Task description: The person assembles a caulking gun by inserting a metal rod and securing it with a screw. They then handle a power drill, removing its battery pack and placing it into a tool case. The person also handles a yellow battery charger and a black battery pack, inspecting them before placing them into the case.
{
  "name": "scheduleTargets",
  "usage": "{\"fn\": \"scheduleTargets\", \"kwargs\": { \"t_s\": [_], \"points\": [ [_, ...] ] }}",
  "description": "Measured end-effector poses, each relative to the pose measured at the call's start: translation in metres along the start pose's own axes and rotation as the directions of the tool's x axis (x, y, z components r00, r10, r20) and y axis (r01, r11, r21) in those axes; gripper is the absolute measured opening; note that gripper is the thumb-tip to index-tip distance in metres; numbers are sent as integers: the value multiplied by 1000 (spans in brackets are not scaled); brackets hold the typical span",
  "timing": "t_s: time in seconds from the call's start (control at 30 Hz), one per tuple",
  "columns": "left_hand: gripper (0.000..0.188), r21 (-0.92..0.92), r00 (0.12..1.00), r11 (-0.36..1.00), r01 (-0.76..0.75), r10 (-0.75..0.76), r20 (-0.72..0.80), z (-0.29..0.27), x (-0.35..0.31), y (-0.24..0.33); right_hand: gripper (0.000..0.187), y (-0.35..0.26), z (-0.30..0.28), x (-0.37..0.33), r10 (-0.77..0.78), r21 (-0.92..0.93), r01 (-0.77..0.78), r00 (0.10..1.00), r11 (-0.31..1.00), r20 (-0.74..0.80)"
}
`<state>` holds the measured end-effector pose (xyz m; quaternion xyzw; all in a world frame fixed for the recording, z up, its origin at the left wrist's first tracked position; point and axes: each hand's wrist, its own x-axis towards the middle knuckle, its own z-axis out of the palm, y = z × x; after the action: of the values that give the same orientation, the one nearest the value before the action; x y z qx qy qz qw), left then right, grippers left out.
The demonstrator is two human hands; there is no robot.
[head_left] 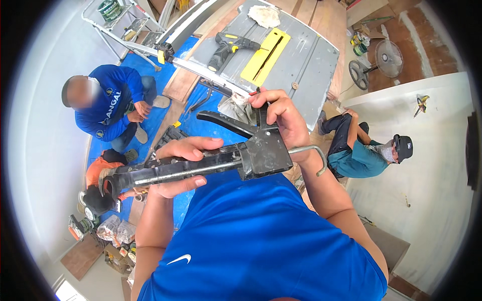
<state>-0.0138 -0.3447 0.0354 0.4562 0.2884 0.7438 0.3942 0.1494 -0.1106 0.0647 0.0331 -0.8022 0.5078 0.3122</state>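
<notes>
A black caulking gun (221, 160) lies across in front of my chest, its open cradle end to the left and its handle and hooked metal rod to the right. My left hand (178, 168) is wrapped round the cradle from below, thumb and fingers on either side. At the handle end, my right hand (283, 115) grips the gun with bent fingers near the upright handle tip. The trigger lever slants away to the upper left. No cartridge shows in the cradle.
Ahead stands a grey table saw (311, 60) with a yellow insert (265, 56), a cordless drill (232, 48) and a whitish rag (264, 16) on it. Co-workers sit or crouch at left and right. A stepladder (125, 30), blue floor sheet (203, 133) and fan (388, 58) are farther off.
</notes>
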Motion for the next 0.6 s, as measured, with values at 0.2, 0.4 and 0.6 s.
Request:
{"fn": "scheduleTargets", "kwargs": {
  "t_s": [0.2, 0.4, 0.6],
  "points": [
    [45, -63, 999, 997, 46, -45, 17, -4, 1, -1, 42, -3, 1, 0, -7, -41, 6, 999, 999, -40],
    [45, -196, 999, 980, 33, -30, 14, -10, -3, -14, 41, -8, -2, 3, -119, -206, 107, 992, 973, -45],
    [44, -310, 1000, 950, 20, -13, 25, -14, -3, -22, 40, -5, 1, 1, -150, -224, 129, 985, 966, -81]
  ]
}}
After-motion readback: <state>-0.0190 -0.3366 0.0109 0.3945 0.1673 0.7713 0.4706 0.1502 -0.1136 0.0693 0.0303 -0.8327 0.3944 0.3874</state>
